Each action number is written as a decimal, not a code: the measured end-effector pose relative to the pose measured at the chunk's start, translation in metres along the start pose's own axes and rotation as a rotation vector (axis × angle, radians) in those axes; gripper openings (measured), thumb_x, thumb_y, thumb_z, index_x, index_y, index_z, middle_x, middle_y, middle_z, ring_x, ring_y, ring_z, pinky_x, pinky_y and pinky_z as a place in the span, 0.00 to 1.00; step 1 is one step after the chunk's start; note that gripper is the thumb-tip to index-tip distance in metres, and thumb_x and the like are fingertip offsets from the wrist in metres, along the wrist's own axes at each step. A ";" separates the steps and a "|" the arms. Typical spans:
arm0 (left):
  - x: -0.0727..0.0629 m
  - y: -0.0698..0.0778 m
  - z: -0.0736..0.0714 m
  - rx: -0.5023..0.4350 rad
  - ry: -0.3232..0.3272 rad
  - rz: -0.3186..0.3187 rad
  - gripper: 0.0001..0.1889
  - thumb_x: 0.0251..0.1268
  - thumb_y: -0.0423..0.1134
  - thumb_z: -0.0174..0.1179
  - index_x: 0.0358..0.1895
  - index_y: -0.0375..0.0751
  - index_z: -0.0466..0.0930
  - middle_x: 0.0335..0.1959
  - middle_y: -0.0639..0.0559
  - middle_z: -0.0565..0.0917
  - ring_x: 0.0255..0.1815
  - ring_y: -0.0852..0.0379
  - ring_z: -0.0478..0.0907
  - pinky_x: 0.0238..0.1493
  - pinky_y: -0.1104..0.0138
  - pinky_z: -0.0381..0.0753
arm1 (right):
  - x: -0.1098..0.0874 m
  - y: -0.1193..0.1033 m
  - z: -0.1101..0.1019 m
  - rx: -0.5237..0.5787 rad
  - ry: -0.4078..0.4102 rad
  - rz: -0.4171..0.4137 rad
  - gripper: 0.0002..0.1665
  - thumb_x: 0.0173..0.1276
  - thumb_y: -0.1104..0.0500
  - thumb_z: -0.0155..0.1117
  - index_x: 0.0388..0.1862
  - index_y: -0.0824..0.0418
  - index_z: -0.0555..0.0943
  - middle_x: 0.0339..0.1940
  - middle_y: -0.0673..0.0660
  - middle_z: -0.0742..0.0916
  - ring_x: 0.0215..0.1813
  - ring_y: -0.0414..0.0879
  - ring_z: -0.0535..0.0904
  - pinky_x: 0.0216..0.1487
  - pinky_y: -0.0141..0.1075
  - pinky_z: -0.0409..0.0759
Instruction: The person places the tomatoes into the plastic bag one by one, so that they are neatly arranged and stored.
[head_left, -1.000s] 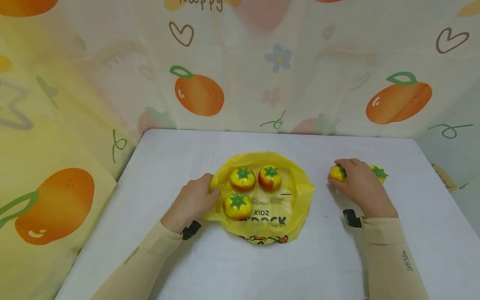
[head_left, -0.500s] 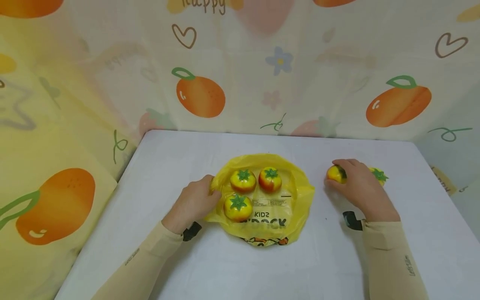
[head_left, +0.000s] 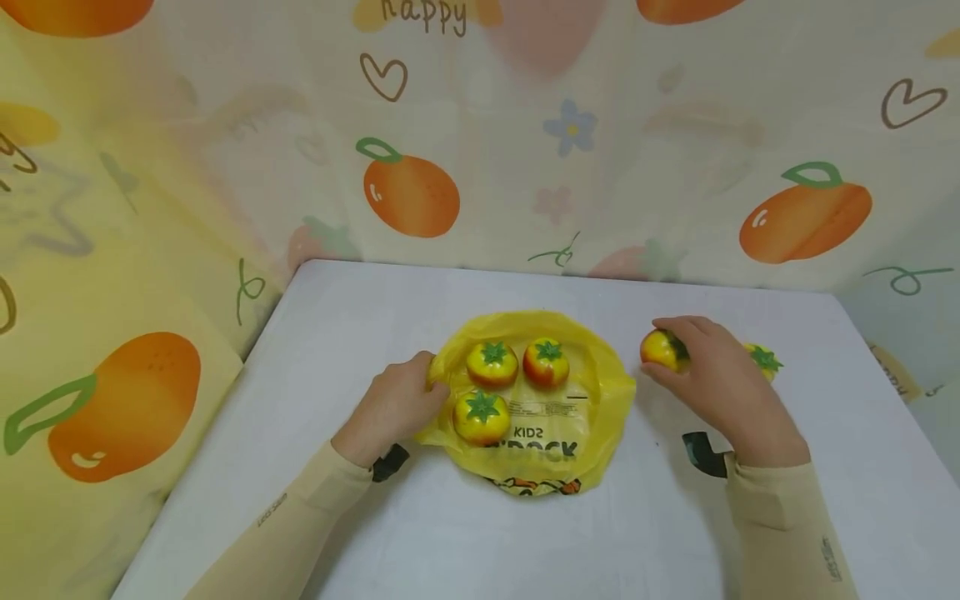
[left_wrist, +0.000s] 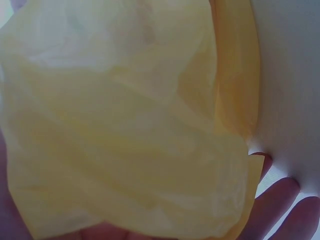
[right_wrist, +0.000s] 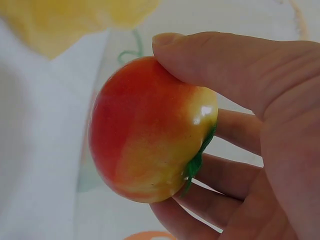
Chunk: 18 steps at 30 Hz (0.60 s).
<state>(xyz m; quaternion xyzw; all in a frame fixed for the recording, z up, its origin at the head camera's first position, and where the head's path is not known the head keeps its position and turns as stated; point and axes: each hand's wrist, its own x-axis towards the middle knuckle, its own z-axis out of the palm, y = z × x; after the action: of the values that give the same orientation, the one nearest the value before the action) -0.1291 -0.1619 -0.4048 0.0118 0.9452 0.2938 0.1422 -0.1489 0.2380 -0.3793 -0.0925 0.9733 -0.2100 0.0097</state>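
Observation:
A yellow plastic bag [head_left: 600,433] lies on the table with its mouth spread wide. Inside it sit three yellow-red toy persimmons with green leaf tops, one at the back left [head_left: 492,367], one at the back right [head_left: 546,363] and one at the front left [head_left: 480,419]. My left hand [head_left: 392,406] pinches the bag's left rim; yellow film [left_wrist: 120,140] fills most of the left wrist view. To the right of the bag, my right hand [head_left: 716,387] grips another persimmon [right_wrist: 150,130] between thumb and fingers, its leaves towards the palm.
One more persimmon [head_left: 765,360] is partly hidden behind my right hand. The white table [head_left: 480,542] meets a fruit-printed cloth backdrop [head_left: 480,275] at its back edge. A similar yellow cloth [head_left: 150,292] hangs on the left.
My right hand has shifted slightly left with the persimmon, towards the bag. The left hand keeps its grip on the rim. The head view has tilted a little.

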 end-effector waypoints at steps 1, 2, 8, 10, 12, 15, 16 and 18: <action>0.000 0.000 0.001 0.000 0.000 0.002 0.20 0.78 0.42 0.52 0.64 0.35 0.75 0.35 0.45 0.82 0.26 0.52 0.75 0.28 0.65 0.72 | -0.001 -0.004 -0.001 0.000 0.010 -0.014 0.41 0.73 0.44 0.76 0.77 0.59 0.74 0.75 0.67 0.78 0.72 0.67 0.73 0.72 0.68 0.74; 0.000 -0.001 0.001 0.001 0.000 0.004 0.19 0.78 0.42 0.52 0.64 0.35 0.75 0.34 0.45 0.82 0.26 0.52 0.75 0.28 0.65 0.72 | -0.003 -0.008 -0.003 -0.001 0.022 -0.030 0.40 0.72 0.44 0.76 0.76 0.59 0.75 0.74 0.67 0.79 0.72 0.67 0.74 0.72 0.68 0.74; 0.000 -0.002 0.001 0.002 0.008 0.019 0.20 0.78 0.42 0.52 0.64 0.34 0.75 0.35 0.45 0.83 0.27 0.51 0.76 0.28 0.65 0.73 | -0.009 -0.034 -0.009 -0.012 0.068 -0.143 0.37 0.71 0.48 0.78 0.74 0.59 0.77 0.73 0.65 0.80 0.72 0.65 0.75 0.71 0.66 0.75; 0.000 -0.002 0.001 0.002 0.010 0.021 0.19 0.77 0.42 0.52 0.63 0.34 0.76 0.35 0.45 0.83 0.27 0.51 0.76 0.28 0.65 0.74 | -0.010 -0.043 -0.009 -0.013 0.075 -0.181 0.36 0.71 0.49 0.78 0.73 0.59 0.78 0.73 0.63 0.80 0.73 0.64 0.75 0.72 0.65 0.75; 0.000 -0.002 0.001 0.003 0.011 0.024 0.19 0.77 0.41 0.52 0.62 0.34 0.76 0.35 0.45 0.83 0.27 0.51 0.76 0.28 0.65 0.74 | -0.010 -0.053 -0.008 -0.016 0.081 -0.219 0.36 0.70 0.50 0.78 0.73 0.59 0.78 0.72 0.62 0.81 0.73 0.63 0.75 0.73 0.64 0.75; 0.000 -0.002 0.002 0.004 0.012 0.028 0.18 0.77 0.41 0.52 0.61 0.34 0.76 0.34 0.45 0.82 0.27 0.51 0.76 0.28 0.64 0.73 | -0.010 -0.066 -0.005 -0.015 0.073 -0.257 0.36 0.70 0.50 0.79 0.72 0.59 0.79 0.72 0.60 0.81 0.73 0.61 0.76 0.74 0.62 0.76; 0.000 -0.003 0.002 0.004 0.012 0.030 0.18 0.77 0.41 0.52 0.62 0.34 0.76 0.34 0.45 0.82 0.27 0.51 0.76 0.28 0.64 0.73 | -0.009 -0.071 -0.004 -0.015 0.063 -0.263 0.36 0.70 0.50 0.79 0.73 0.59 0.79 0.72 0.60 0.81 0.73 0.61 0.75 0.74 0.62 0.76; 0.000 -0.003 0.002 0.006 0.013 0.031 0.18 0.77 0.41 0.53 0.62 0.34 0.76 0.34 0.45 0.82 0.27 0.51 0.76 0.28 0.64 0.73 | -0.008 -0.079 -0.001 -0.016 0.031 -0.266 0.37 0.70 0.49 0.79 0.74 0.59 0.78 0.73 0.60 0.81 0.74 0.60 0.75 0.76 0.61 0.75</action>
<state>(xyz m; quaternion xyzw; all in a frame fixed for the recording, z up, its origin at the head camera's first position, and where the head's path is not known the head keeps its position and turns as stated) -0.1285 -0.1632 -0.4083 0.0252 0.9467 0.2930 0.1315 -0.1270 0.1691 -0.3461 -0.2175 0.9541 -0.2032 -0.0338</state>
